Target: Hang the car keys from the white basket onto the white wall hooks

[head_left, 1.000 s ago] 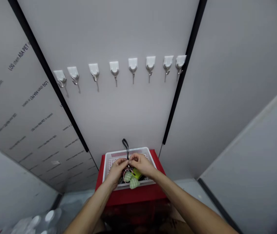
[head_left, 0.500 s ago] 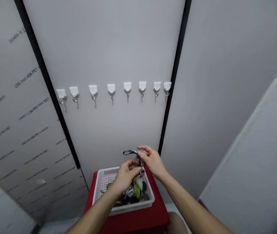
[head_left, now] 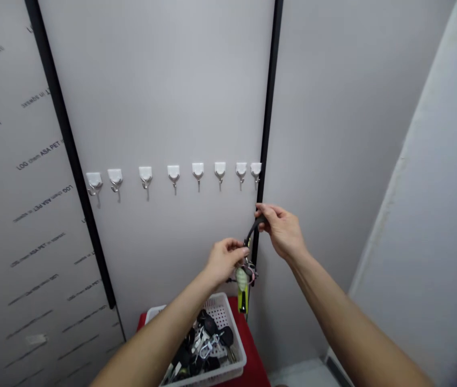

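Observation:
A bunch of keychain items (head_left: 243,282) hangs from a black strap (head_left: 254,230); pale green, bright yellow-green and pink parts show on it. My right hand (head_left: 282,228) pinches the strap's upper end, just below the rightmost white wall hook (head_left: 256,171). Lower down, my left hand (head_left: 225,259) grips the strap's base, where the keychain items join it. Both hands are closed and in front of the wall panel, above the white basket (head_left: 236,333). The strap's tip is partly hidden by my right fingers.
Several white hooks (head_left: 173,174) run in a row across the grey panel between two black strips. The basket sits on a red stool (head_left: 258,371) and holds black keys, a metal carabiner (head_left: 207,349) and other small items. Side walls stand left and right.
Both hands have lifted the strap and its keychain items out from over the basket, up and right toward the hooks. The view has tilted upward and turned right.

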Demonstrator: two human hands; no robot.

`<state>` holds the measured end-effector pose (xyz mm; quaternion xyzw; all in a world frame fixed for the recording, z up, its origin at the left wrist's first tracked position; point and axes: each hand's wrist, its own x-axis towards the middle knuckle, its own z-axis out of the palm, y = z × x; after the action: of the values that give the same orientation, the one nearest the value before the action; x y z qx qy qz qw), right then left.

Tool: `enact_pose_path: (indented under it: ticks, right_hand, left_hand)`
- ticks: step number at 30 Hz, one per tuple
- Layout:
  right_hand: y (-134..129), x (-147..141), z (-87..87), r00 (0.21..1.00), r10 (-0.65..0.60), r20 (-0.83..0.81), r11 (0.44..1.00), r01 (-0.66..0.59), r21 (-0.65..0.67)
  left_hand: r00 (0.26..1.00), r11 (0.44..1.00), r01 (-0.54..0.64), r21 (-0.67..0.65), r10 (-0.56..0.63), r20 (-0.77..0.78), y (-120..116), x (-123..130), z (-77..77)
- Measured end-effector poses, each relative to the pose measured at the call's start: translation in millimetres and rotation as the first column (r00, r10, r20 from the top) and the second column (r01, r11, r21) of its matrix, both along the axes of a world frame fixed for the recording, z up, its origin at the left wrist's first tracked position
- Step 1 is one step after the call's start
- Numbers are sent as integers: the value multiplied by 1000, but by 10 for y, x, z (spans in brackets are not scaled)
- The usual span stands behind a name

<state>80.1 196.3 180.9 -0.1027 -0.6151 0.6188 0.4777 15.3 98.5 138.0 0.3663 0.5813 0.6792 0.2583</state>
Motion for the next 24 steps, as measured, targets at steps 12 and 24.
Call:
enact_pose_path:
  ticks: [12,24]
  right_hand:
    - [314,-177,416,979,-140,-150,977,161,138]
    - [484,-258,381,956,-290,34,945,280,171]
  left_hand:
    - [991,989,-110,98,117,-68,369,-5,465]
    - [951,968,-251,-27,241,-195,649,-117,321]
